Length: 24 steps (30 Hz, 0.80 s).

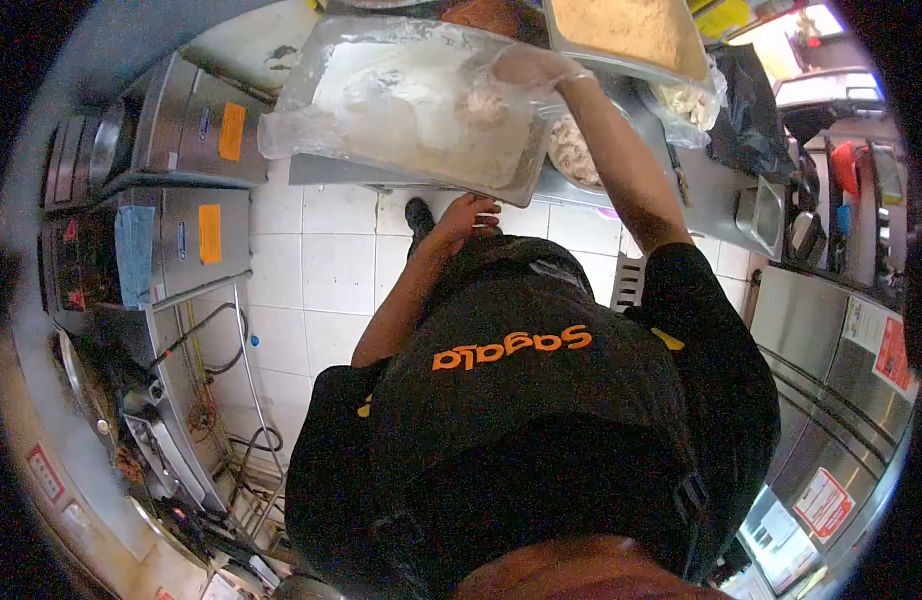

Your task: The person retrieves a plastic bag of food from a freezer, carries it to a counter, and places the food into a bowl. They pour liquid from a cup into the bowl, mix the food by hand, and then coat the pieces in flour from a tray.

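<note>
A large tray (536,165) lined with clear plastic holds white flour (401,90). Over its right end is my right hand (536,70), in what looks like a clear plastic glove; blur hides its fingers. A pale, lumpy piece of floured food (483,106) lies just left of and below that hand. Bare and away from the food, my left hand (471,215) hangs by the tray's near edge, its fingers loosely bent and apart with nothing in them. Beside the tray, partly under my right forearm, a bowl of pale, wet-looking food pieces (573,150) stands on the steel counter.
A metal tray of orange-brown crumbs (631,35) stands behind my right arm. Farther right are a plastic bag with pale contents (686,105), a black bag (751,115) and a small steel pan (761,215). Steel kitchen units (201,230) line the left, above hoses and pipes.
</note>
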Each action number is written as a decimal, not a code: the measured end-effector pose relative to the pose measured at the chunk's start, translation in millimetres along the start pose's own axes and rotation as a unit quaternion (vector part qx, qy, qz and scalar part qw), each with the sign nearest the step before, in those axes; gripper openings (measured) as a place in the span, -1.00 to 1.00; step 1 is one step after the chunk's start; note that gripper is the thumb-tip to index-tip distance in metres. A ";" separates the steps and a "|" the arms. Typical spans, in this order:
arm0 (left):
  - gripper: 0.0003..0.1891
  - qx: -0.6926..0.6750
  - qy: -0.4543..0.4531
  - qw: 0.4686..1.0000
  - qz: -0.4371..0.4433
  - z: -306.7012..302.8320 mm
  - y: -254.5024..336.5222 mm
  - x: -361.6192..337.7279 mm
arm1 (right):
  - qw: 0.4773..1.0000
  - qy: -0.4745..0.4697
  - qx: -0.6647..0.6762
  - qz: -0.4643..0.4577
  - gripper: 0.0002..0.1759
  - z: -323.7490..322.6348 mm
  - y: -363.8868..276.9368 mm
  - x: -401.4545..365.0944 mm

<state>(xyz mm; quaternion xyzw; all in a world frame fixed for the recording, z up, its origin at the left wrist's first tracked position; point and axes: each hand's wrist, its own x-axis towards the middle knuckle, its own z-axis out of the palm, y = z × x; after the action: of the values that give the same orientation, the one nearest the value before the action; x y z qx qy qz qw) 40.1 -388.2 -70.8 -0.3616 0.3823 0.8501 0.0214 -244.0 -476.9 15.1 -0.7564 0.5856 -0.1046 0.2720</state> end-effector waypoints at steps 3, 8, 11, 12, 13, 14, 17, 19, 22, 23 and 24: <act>-0.68 0.005 0.018 1.000 -0.013 -2.6 -3.9 5.2 | 0.990 0.018 -0.135 -0.020 -0.76 -46.0 -46.9 -31.0; -0.72 0.031 0.010 0.999 -0.008 1.6 0.9 6.9 | 0.988 0.140 -0.018 -0.055 -0.80 -18.9 -10.2 -33.1; -0.74 0.023 -0.005 1.000 -0.018 1.7 -1.4 12.1 | 0.981 0.153 -0.075 -0.088 -0.78 3.6 6.9 -38.1; -0.73 0.018 -0.011 0.999 -0.026 1.3 -1.6 13.3 | 0.977 0.160 -0.096 -0.105 -0.77 8.9 -3.1 -42.2; -0.73 0.025 -0.012 0.999 -0.024 1.3 -1.7 14.6 | 0.978 0.166 -0.072 -0.101 -0.76 15.9 1.0 -37.2; -0.72 0.031 -0.012 0.999 -0.023 1.0 -1.9 16.0 | 0.979 0.172 -0.048 -0.098 -0.75 21.5 1.9 -32.5; -0.71 0.044 -0.009 0.999 -0.022 2.2 -2.6 14.8 | 0.956 0.185 0.227 -0.014 -0.74 66.7 60.5 4.5; -0.71 0.041 -0.010 0.999 -0.019 3.2 -1.7 13.2 | 0.884 0.191 0.427 0.023 -0.76 73.2 72.5 14.4; -0.70 0.025 -0.011 0.999 -0.017 3.5 -2.3 11.8 | 0.942 0.215 0.255 -0.021 -0.76 34.8 17.2 -6.4; -0.70 0.023 -0.007 0.999 -0.021 3.7 -2.6 12.7 | 0.964 0.238 0.108 -0.049 -0.76 12.0 -27.3 -26.3; -0.70 0.021 -0.003 0.999 -0.025 3.9 -2.9 13.3 | 0.965 0.255 0.027 -0.061 -0.76 -6.8 -57.3 -37.3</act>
<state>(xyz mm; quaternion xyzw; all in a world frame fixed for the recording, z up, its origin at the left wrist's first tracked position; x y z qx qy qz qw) 28.9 -386.8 -79.3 -0.3680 0.3906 0.8423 0.0509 -210.7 -434.2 57.3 -0.7312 0.5851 -0.3268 0.1272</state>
